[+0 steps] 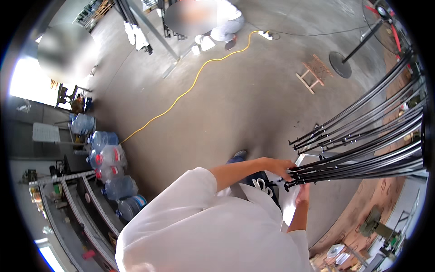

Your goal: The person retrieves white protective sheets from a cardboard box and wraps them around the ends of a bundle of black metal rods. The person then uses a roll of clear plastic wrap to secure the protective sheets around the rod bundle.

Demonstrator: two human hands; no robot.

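Long thin black rods (353,164) hang in a bunch at the right, their small-fitted lower ends coming close to my body. My left hand (280,167) reaches across to these ends, its fingers closed on some of them. Just below the rods is my right hand (302,194), closed, with its fingertips partly hidden; what it grips cannot be made out. A white sheet-like piece (289,201) shows beside the right hand, in front of my dark shoe with white laces (263,186). Another group of black rods (362,102) hangs just beyond.
A yellow cable (195,80) crosses the floor to a white power strip (265,35). A small wooden stool (315,73) and a round-based stand (340,65) are ahead. Large water bottles (120,187) and a metal shelf (74,213) stand left. A person (226,20) crouches far ahead.
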